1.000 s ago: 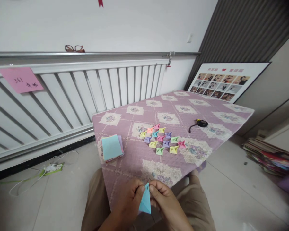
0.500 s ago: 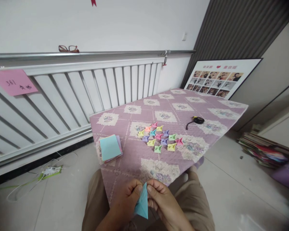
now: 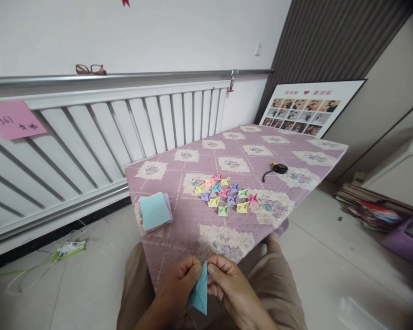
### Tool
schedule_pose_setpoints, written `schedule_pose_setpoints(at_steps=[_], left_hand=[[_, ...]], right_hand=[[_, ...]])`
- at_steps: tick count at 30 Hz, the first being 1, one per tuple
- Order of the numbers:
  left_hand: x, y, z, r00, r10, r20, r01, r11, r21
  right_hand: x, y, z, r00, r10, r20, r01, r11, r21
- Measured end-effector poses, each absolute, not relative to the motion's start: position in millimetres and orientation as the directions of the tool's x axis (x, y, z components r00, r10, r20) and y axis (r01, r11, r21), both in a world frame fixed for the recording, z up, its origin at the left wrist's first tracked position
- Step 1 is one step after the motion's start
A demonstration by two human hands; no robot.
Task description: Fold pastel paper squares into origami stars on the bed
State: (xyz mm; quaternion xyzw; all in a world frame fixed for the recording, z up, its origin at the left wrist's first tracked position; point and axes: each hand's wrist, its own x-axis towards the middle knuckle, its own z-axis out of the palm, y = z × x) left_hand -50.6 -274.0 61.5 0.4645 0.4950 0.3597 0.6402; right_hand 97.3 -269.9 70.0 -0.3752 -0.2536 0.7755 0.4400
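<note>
A sheet of blue origami paper (image 3: 200, 293), folded to a pointed shape, is held upright between my hands at the near edge of the table. My left hand (image 3: 183, 280) pinches its left side near the top, thumb uppermost. On the other side my right hand (image 3: 227, 280) grips the upper right edge between thumb and fingers. Part of the paper is hidden behind the left thumb. Beyond the hands, several small folded paper figures (image 3: 223, 192) in pink, yellow, green, purple and blue stand in rows. To the left lies a stack of square coloured paper (image 3: 154, 211), light blue on top.
A purple patterned cloth covers the table (image 3: 186, 220). A black corded item (image 3: 278, 168) with a yellow part lies toward the right. Behind are a white radiator (image 3: 141, 123), glasses (image 3: 91, 69) on a pipe, and a photo board (image 3: 303, 107). A power strip (image 3: 70, 249) rests on the floor.
Both hands keep their grip on the blue paper, which has turned slightly. The whole view has shifted a little, so the surroundings sit further left.
</note>
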Motion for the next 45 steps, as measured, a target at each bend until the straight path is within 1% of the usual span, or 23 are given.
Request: schedule_pose_setpoints(at_steps=[3,11,16,20,24,26,28,30,32,34,36,39,42,45], left_hand=[[-51.0,-274.5,62.6,0.261,0.931,-0.254,-0.03,0.271,0.962],[-51.2,-275.6,58.9,0.248,0.935,-0.255,-0.021,0.268,0.963],[-52.3,-276.3,58.8,0.272,0.929,-0.249,-0.037,0.269,0.962],[-52.6,-277.8,60.6,0.285,0.926,-0.246,-0.084,0.279,0.956],[-53.2,-278.6,62.8,0.289,0.928,-0.234,-0.087,0.269,0.959],[-52.6,-278.3,63.7,0.291,0.928,-0.231,-0.071,0.262,0.963],[-50.8,-277.6,63.7,0.275,0.932,-0.238,-0.039,0.258,0.965],[-48.3,-277.0,62.6,0.232,0.942,-0.244,0.003,0.25,0.968],[-46.3,-276.3,61.0,0.178,0.956,-0.232,0.051,0.226,0.973],[-45.3,-275.6,59.2,0.12,0.973,-0.198,0.114,0.184,0.976],[-45.1,-275.0,57.3,0.064,0.987,-0.148,0.182,0.134,0.974],[-45.1,-274.7,54.0,0.011,0.997,-0.08,0.237,0.075,0.969],[-43.9,-275.3,51.4,-0.003,0.999,-0.05,0.247,0.049,0.968],[-42.5,-274.9,52.8,-0.014,0.999,-0.049,0.21,0.051,0.976]], right_hand=[[97.7,-269.9,70.5,-0.326,0.872,-0.366,-0.481,-0.486,-0.73],[99.0,-268.7,68.1,-0.322,0.867,-0.381,-0.474,-0.496,-0.728],[97.8,-270.2,69.4,-0.324,0.868,-0.377,-0.485,-0.495,-0.722],[97.3,-271.7,69.9,-0.33,0.863,-0.383,-0.483,-0.503,-0.716],[95.6,-272.9,72.5,-0.319,0.864,-0.389,-0.459,-0.5,-0.735],[93.9,-272.9,75.2,-0.3,0.872,-0.386,-0.425,-0.484,-0.765],[92.4,-272.0,78.0,-0.231,0.902,-0.364,-0.356,-0.426,-0.831],[91.8,-270.2,79.7,-0.132,0.944,-0.301,-0.239,-0.325,-0.915],[92.7,-268.3,79.7,-0.078,0.97,-0.23,-0.123,-0.238,-0.963],[94.3,-267.1,78.0,-0.094,0.974,-0.207,-0.074,-0.214,-0.974],[95.6,-266.9,75.7,-0.126,0.968,-0.218,-0.074,-0.229,-0.971],[95.9,-267.7,73.8,-0.146,0.965,-0.216,-0.079,-0.229,-0.97],[94.8,-267.9,74.9,-0.147,0.971,-0.19,-0.044,-0.198,-0.979],[94.4,-267.8,76.0,-0.14,0.975,-0.17,0.027,-0.168,-0.985]])
